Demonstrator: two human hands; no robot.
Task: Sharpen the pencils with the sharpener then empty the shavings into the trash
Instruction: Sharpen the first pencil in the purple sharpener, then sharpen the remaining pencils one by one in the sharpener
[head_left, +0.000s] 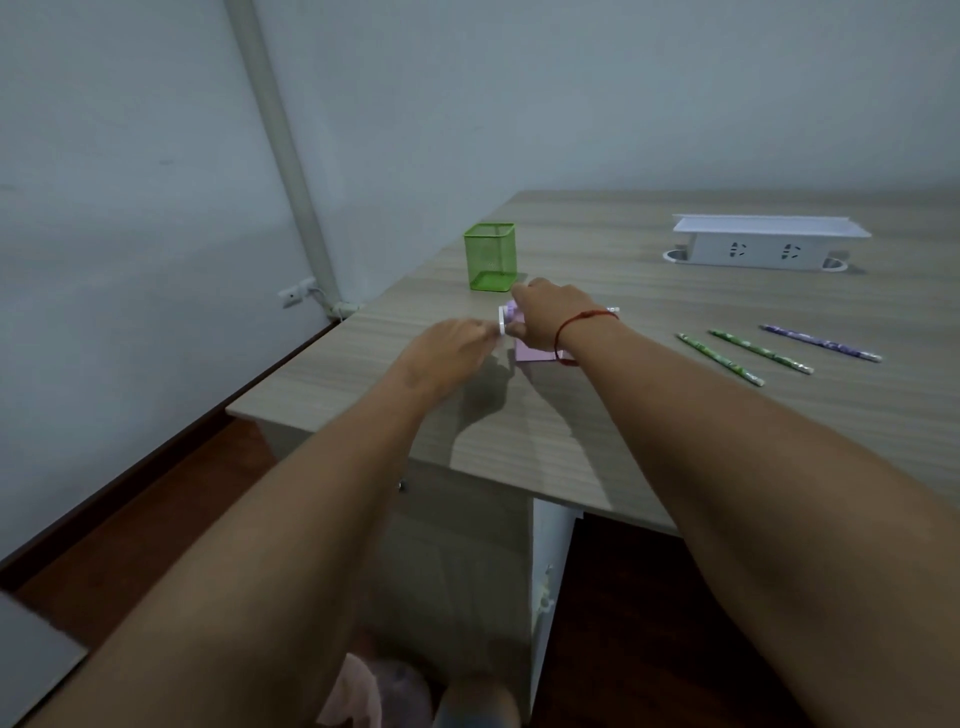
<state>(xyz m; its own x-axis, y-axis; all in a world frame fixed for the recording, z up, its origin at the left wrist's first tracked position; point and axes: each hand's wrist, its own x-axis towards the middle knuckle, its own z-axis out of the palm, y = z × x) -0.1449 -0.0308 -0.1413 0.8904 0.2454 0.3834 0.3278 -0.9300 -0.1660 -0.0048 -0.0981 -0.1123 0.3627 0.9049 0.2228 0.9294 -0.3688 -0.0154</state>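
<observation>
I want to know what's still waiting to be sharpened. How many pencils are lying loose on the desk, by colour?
Green pencils: 2
Purple pencils: 1
Total: 3
Not counted: a pencil end showing past the right hand, at the sharpener; its colour is hidden.

No lettering, brand name, number or sign can be read anywhere in this view. The printed wraps on the pencils (761, 352) lying on the desk (675, 426) are too small and blurred to make out. The white socket box (761, 253) at the back shows only its plug slots, with no legible marking.
</observation>
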